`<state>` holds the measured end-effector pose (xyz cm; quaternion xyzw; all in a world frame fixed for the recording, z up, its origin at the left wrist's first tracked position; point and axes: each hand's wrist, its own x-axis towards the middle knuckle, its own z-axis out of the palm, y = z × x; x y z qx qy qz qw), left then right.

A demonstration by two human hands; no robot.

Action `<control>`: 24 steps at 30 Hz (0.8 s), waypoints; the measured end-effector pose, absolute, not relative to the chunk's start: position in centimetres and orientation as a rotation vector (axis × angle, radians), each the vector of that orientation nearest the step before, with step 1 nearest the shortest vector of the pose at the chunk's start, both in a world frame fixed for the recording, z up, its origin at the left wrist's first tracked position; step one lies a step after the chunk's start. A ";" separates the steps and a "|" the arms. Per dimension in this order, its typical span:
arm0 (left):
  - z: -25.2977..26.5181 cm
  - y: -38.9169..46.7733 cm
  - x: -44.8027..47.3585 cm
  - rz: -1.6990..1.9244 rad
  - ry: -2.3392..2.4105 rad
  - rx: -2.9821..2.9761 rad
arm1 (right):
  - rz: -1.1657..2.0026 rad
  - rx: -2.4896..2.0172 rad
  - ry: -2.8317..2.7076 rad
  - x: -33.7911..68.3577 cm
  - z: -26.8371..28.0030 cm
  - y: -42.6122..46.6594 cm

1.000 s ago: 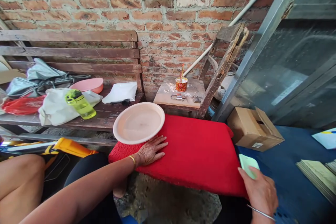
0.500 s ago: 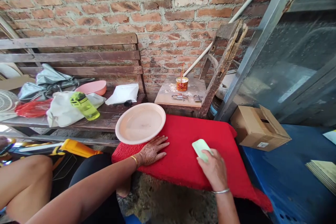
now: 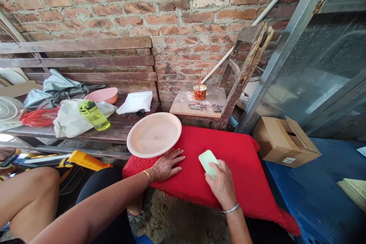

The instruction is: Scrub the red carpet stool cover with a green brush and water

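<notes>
While my left fingers (image 3: 177, 161) are resting spread and released on the red cloth (image 3: 243, 175), lower center of the frame, my right fingers (image 3: 215, 168) are grasping a pale green block (image 3: 206, 159).

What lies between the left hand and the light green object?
Only a stretch of red cloth separates the left hand from the light green object in the head view.

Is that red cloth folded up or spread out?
Spread out: the red cloth lies broad and flat, with the left hand resting palm-down on it.
</notes>
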<state>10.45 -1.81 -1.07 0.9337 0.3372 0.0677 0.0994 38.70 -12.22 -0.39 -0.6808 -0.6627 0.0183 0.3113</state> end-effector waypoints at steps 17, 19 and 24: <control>-0.9 -1.9 10.6 0.206 0.994 2.733 | -0.098 -1.946 -1.356 46.4 -2.4 -13.9; -0.7 -1.9 10.6 0.181 0.994 2.737 | 0.047 -1.795 -1.615 41.8 -1.8 -12.2; -0.7 -1.9 10.6 0.181 1.000 2.734 | 0.092 -1.772 -1.824 39.7 -0.8 -10.8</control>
